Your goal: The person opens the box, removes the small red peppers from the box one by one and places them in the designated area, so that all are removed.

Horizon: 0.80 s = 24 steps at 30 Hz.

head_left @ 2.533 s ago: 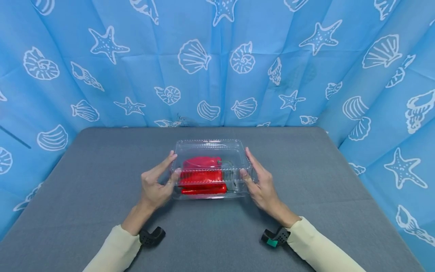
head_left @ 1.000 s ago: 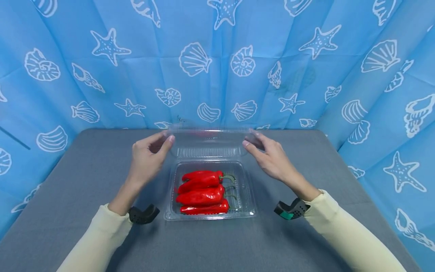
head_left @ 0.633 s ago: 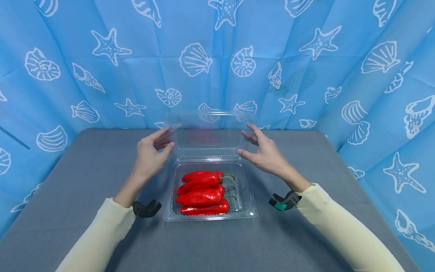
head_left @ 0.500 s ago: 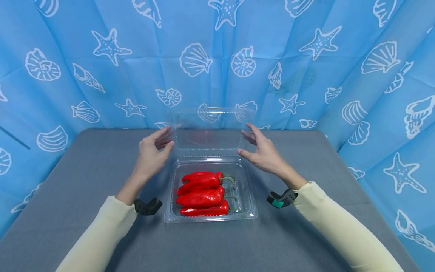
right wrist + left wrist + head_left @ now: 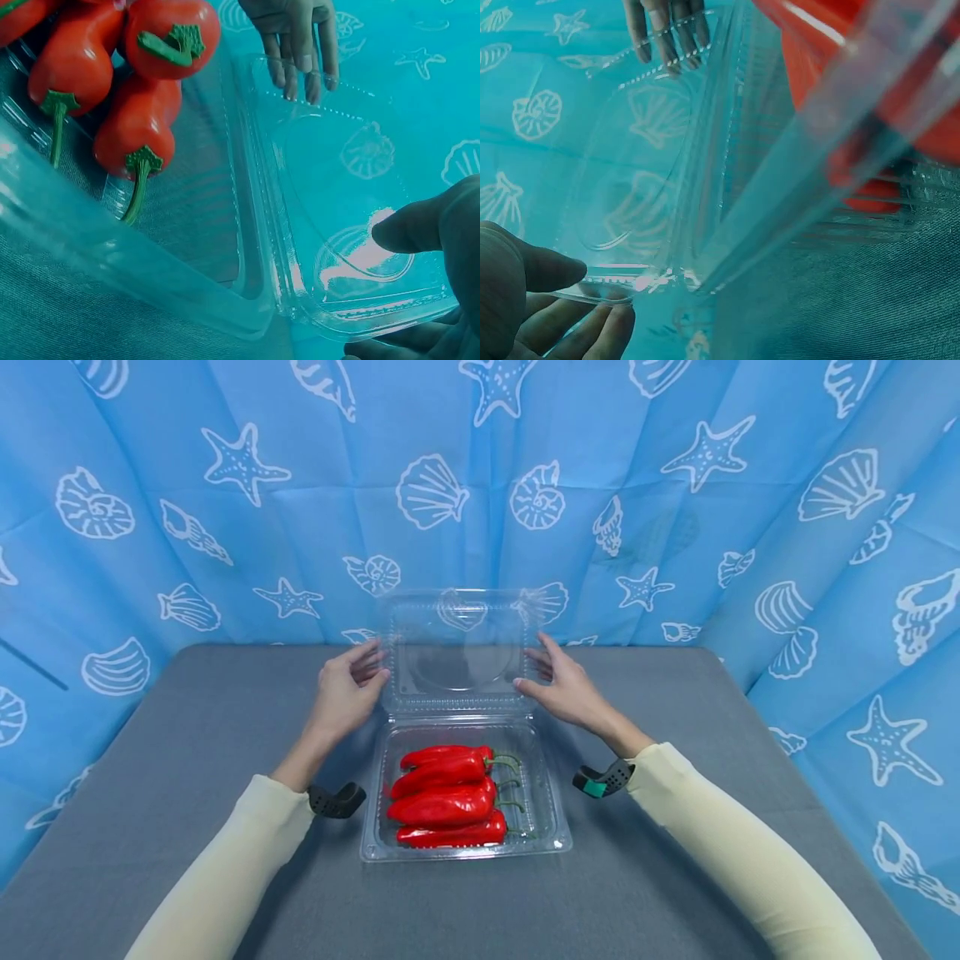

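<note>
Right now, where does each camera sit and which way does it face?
Head: on the head, facing forward and down at the open container; left hand, right hand and sleeves show.
Left wrist: worn there, facing the lid; left hand nearest, right hand beyond.
Right wrist: worn there, facing the lid; right hand nearest, left beyond.
Both wrist views share lid and red peppers.

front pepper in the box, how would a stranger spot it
On the grey table, find the clear box with its lid raised. Inside, red peppers lie crosswise; the front pepper is nearest the box's front edge, with the others behind it.
</note>
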Each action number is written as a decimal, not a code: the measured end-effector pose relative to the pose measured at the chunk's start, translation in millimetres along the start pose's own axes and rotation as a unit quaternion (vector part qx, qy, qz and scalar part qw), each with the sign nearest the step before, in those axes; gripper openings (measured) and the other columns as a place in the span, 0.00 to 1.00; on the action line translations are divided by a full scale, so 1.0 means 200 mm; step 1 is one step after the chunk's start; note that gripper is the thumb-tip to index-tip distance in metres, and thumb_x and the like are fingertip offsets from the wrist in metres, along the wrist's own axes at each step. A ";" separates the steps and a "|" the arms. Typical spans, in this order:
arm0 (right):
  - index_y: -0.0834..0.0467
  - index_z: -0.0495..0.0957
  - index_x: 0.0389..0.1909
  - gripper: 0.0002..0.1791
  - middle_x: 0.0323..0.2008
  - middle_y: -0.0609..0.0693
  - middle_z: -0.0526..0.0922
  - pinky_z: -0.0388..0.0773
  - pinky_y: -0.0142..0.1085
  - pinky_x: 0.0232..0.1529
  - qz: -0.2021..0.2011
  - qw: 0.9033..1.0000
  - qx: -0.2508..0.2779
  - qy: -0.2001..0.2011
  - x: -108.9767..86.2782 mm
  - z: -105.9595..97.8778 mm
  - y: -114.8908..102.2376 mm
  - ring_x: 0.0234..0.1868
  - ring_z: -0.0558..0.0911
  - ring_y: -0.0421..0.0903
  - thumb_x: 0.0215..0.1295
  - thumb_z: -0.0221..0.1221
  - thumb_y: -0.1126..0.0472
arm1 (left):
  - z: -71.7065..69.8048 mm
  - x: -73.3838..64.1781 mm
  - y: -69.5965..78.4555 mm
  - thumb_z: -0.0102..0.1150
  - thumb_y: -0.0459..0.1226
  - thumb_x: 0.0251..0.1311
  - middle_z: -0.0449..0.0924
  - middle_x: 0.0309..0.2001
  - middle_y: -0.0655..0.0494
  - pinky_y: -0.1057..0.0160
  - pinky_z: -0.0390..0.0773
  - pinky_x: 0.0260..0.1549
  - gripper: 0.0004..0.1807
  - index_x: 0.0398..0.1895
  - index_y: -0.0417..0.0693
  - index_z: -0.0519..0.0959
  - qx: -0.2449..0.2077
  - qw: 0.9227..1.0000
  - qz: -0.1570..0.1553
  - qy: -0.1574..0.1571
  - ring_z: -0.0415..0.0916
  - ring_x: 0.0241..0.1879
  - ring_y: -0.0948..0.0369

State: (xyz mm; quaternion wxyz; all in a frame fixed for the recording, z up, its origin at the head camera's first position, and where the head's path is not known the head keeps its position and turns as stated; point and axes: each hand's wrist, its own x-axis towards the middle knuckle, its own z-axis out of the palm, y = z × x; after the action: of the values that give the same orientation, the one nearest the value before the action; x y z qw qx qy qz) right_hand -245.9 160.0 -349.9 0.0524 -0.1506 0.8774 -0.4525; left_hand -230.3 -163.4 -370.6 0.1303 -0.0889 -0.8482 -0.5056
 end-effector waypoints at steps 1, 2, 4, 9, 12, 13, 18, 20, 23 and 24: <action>0.62 0.37 0.81 0.51 0.76 0.63 0.60 0.64 0.54 0.72 0.003 1.000 0.005 -0.002 0.01 0.00 0.01 0.73 0.64 0.63 0.71 0.62 0.58 | 0.00 0.00 -0.01 0.57 0.30 0.70 0.78 0.61 0.38 0.50 0.81 0.55 0.27 0.71 0.36 0.68 -0.004 1.000 -0.005 -0.006 0.80 0.57 0.44; 0.63 0.36 0.81 0.51 0.76 0.64 0.60 0.65 0.54 0.72 0.007 1.000 0.009 -0.003 0.02 0.01 0.01 0.73 0.64 0.63 0.71 0.62 0.59 | 0.00 0.01 -0.02 0.57 0.30 0.71 0.78 0.62 0.38 0.50 0.81 0.56 0.27 0.72 0.36 0.68 -0.008 1.000 -0.011 -0.012 0.79 0.58 0.44; 0.64 0.35 0.80 0.52 0.76 0.65 0.60 0.65 0.53 0.72 0.013 1.000 0.017 -0.007 0.03 0.01 0.02 0.73 0.64 0.63 0.71 0.61 0.59 | 0.01 0.01 -0.03 0.57 0.31 0.71 0.77 0.62 0.38 0.50 0.80 0.57 0.27 0.72 0.35 0.67 -0.016 0.999 -0.020 -0.021 0.79 0.59 0.44; 0.63 0.37 0.81 0.52 0.75 0.66 0.61 0.67 0.55 0.70 0.027 1.000 0.011 -0.005 0.06 0.03 0.05 0.72 0.65 0.64 0.70 0.62 0.58 | 0.02 0.03 -0.07 0.55 0.33 0.73 0.75 0.64 0.36 0.51 0.76 0.62 0.28 0.72 0.33 0.65 -0.045 0.997 -0.044 -0.042 0.75 0.63 0.43; 0.61 0.39 0.81 0.51 0.76 0.66 0.58 0.63 0.55 0.72 0.033 0.999 0.004 -0.007 0.08 0.04 0.07 0.73 0.63 0.64 0.69 0.63 0.57 | 0.02 0.03 -0.08 0.55 0.34 0.74 0.73 0.66 0.35 0.50 0.74 0.64 0.29 0.73 0.33 0.64 -0.061 0.995 -0.064 -0.055 0.72 0.65 0.43; 0.62 0.40 0.81 0.51 0.76 0.66 0.58 0.62 0.55 0.73 0.032 0.999 0.004 -0.008 0.09 0.04 0.07 0.73 0.63 0.64 0.69 0.63 0.56 | 0.02 0.03 -0.08 0.54 0.34 0.74 0.72 0.67 0.34 0.50 0.74 0.64 0.29 0.74 0.33 0.63 -0.065 0.994 -0.071 -0.059 0.72 0.65 0.42; 0.63 0.44 0.80 0.49 0.75 0.66 0.60 0.62 0.55 0.73 0.041 0.999 0.020 -0.019 0.12 0.05 0.09 0.73 0.64 0.63 0.69 0.63 0.56 | 0.03 0.04 -0.10 0.53 0.34 0.74 0.70 0.69 0.35 0.49 0.74 0.64 0.31 0.75 0.33 0.60 -0.067 0.990 -0.096 -0.076 0.70 0.67 0.42; 0.63 0.46 0.80 0.47 0.73 0.67 0.63 0.66 0.56 0.71 0.047 0.998 0.028 -0.022 0.13 0.06 0.10 0.71 0.66 0.64 0.69 0.63 0.57 | 0.03 0.04 -0.11 0.53 0.34 0.74 0.69 0.69 0.35 0.49 0.74 0.65 0.31 0.76 0.33 0.59 -0.067 0.989 -0.102 -0.084 0.69 0.68 0.42; 0.63 0.45 0.80 0.47 0.71 0.68 0.65 0.70 0.56 0.68 0.060 0.997 0.038 -0.029 0.15 0.06 0.11 0.70 0.68 0.64 0.69 0.63 0.58 | 0.03 0.05 -0.11 0.53 0.35 0.74 0.68 0.71 0.36 0.49 0.72 0.66 0.32 0.77 0.34 0.57 -0.077 0.986 -0.110 -0.097 0.67 0.69 0.43; 0.63 0.44 0.80 0.47 0.71 0.68 0.65 0.70 0.56 0.67 0.064 0.997 0.040 -0.032 0.15 0.06 0.11 0.70 0.67 0.64 0.70 0.62 0.58 | 0.03 0.06 -0.12 0.54 0.35 0.74 0.67 0.71 0.36 0.48 0.71 0.67 0.33 0.77 0.34 0.57 -0.082 0.985 -0.112 -0.102 0.67 0.69 0.44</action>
State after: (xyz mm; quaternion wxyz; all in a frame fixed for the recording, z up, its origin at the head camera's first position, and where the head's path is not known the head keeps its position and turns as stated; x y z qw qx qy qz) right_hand -277.1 152.8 -372.7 0.1147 -0.1065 0.8645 -0.4776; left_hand -248.6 -169.3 -388.9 -0.0218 -0.0545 -0.8174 -0.5731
